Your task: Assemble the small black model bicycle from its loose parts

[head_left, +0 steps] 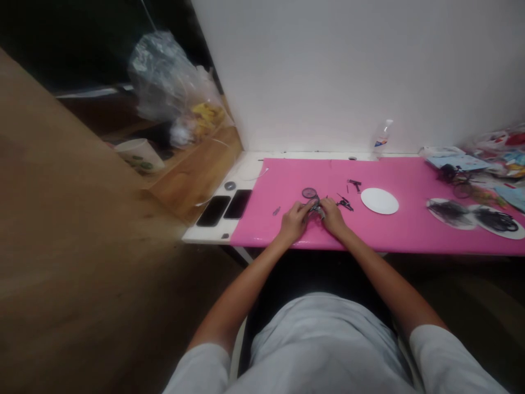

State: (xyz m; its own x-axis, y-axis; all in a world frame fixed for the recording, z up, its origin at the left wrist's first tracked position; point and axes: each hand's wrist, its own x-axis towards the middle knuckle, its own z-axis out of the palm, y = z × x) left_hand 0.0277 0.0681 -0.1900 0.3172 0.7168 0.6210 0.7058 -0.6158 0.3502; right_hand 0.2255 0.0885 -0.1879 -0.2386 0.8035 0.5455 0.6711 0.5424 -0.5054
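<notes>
Both hands meet over the pink sheet near the table's front edge. Between my fingers is a small grey and black toy bicycle part (pixel 315 206), mostly covered by them. My left hand (pixel 294 220) pinches it from the left, and my right hand (pixel 331 214) grips it from the right. Just beyond the fingertips is a small spoked wheel (pixel 309 192). Right of my right hand lie thin black parts (pixel 345 204), with another black piece (pixel 354 185) farther back. A small grey piece (pixel 276 210) rests left of my left hand.
A white oval plate (pixel 379 201) lies to the right on the pink sheet (pixel 410 235). Farther right are plates of black parts (pixel 498 220) and a small assembled bicycle (pixel 456 179). Two dark phones (pixel 214 211) lie left. A bottle (pixel 383 137) stands by the wall.
</notes>
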